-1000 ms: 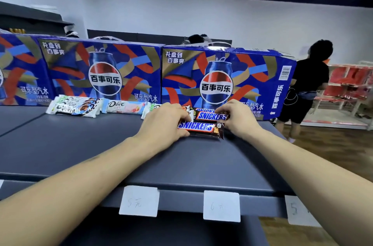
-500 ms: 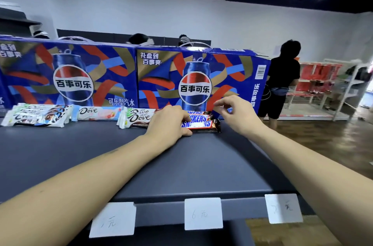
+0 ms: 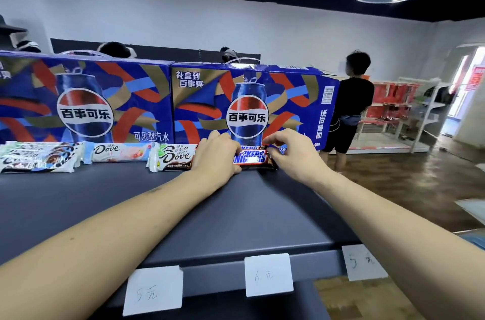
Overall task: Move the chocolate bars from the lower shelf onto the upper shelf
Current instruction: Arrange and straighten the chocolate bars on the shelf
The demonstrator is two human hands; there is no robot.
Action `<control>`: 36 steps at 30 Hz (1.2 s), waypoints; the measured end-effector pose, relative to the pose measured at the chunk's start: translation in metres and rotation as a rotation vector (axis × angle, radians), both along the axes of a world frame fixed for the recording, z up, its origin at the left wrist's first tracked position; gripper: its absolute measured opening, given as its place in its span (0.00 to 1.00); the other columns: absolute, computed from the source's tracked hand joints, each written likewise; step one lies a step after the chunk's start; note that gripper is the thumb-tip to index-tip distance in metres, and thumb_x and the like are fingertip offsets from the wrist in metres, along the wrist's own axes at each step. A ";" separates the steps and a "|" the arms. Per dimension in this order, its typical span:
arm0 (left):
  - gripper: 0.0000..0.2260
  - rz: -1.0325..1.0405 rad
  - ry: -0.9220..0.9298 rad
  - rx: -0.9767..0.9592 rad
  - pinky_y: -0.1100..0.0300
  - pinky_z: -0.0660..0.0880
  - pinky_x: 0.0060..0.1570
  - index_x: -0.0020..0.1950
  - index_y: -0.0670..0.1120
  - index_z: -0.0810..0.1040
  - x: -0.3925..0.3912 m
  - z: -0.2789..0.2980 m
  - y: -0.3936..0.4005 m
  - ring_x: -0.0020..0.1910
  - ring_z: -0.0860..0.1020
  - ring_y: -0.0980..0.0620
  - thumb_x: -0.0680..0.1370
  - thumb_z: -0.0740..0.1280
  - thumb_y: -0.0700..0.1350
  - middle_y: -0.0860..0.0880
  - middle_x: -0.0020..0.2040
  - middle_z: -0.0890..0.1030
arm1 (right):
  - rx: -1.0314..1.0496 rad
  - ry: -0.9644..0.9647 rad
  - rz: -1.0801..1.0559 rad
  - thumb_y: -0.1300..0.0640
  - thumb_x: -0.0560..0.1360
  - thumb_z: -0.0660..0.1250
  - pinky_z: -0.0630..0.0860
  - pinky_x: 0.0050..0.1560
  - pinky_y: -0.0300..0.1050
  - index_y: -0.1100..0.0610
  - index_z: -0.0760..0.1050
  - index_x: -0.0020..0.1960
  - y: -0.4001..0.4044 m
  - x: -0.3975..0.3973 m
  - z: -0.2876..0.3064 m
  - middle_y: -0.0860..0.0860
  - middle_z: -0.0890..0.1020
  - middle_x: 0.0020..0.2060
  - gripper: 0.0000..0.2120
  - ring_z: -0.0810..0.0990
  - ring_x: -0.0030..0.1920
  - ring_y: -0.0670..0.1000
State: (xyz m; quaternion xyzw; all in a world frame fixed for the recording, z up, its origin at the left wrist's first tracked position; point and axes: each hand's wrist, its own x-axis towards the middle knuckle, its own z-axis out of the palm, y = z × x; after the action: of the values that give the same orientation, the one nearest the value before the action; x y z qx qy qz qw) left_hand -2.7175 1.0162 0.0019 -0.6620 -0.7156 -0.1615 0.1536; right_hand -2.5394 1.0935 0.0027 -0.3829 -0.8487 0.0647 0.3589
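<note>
On the dark upper shelf (image 3: 236, 217), stacked Snickers bars (image 3: 253, 158) against a Pepsi carton (image 3: 252, 104), left hand (image 3: 215, 155) closed flat over their left end, right hand (image 3: 294, 153) pinching their right end, Dove bars (image 3: 173, 158) just left.

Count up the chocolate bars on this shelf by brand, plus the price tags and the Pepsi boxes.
Visible items only:
Snickers bars: 2, stacked
Dove bars: 2
white cookie-pattern bars: at least 2, brand unreadable
paper price tags: 3
Pepsi boxes: 2
Total: 11
</note>
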 end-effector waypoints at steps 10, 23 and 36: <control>0.23 -0.054 -0.049 -0.003 0.53 0.69 0.55 0.66 0.53 0.73 -0.019 0.005 -0.047 0.58 0.71 0.47 0.74 0.68 0.60 0.50 0.58 0.74 | -0.062 -0.076 -0.034 0.47 0.75 0.68 0.72 0.59 0.46 0.49 0.77 0.62 -0.043 -0.011 -0.010 0.49 0.80 0.55 0.17 0.77 0.57 0.49; 0.29 0.129 0.203 -0.021 0.41 0.50 0.73 0.78 0.50 0.52 -0.027 -0.011 -0.176 0.76 0.52 0.42 0.80 0.48 0.62 0.43 0.77 0.56 | -0.006 -0.375 -0.152 0.38 0.81 0.48 0.42 0.77 0.55 0.48 0.49 0.79 -0.165 -0.039 -0.025 0.52 0.50 0.79 0.30 0.44 0.79 0.55; 0.31 0.312 0.171 0.156 0.39 0.57 0.71 0.78 0.47 0.57 -0.008 -0.079 -0.354 0.75 0.57 0.39 0.79 0.56 0.59 0.39 0.76 0.59 | 0.136 -0.161 0.016 0.39 0.79 0.50 0.44 0.77 0.52 0.50 0.50 0.80 -0.344 -0.049 -0.086 0.51 0.52 0.79 0.32 0.45 0.79 0.54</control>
State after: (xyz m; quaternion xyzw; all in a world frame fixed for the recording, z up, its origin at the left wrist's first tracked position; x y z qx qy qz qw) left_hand -2.7258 0.6626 -0.0775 -0.5404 -0.7791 -0.1339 0.2882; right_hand -2.5879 0.7495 -0.0835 -0.3549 -0.8802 -0.0214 0.3142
